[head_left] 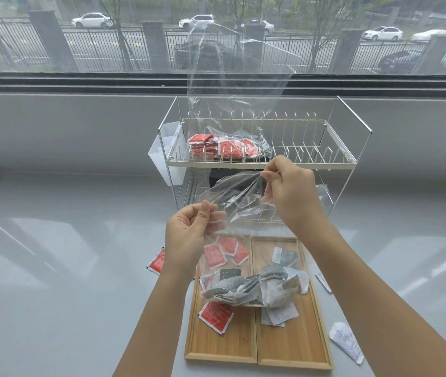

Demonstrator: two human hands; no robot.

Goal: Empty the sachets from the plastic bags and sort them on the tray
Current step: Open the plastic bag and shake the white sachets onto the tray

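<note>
Clear plastic bag [243,213] of grey sachets [249,288], above two-compartment wooden tray [292,346].
Left hand [192,235], right hand [290,191] pinch mouth at 9 and 1 o'clock; film limp, slippery, light; judged best gripped at bottom corners.

Both bare forearms reach forward over the wooden tray [257,349]. The left hand [189,235] is raised above the tray's left half, thumb and fingers pinched together, palm turned inward. The right hand [290,191] is higher, beyond the tray's far edge, fingertips pinched, wrist bent downward.
</note>
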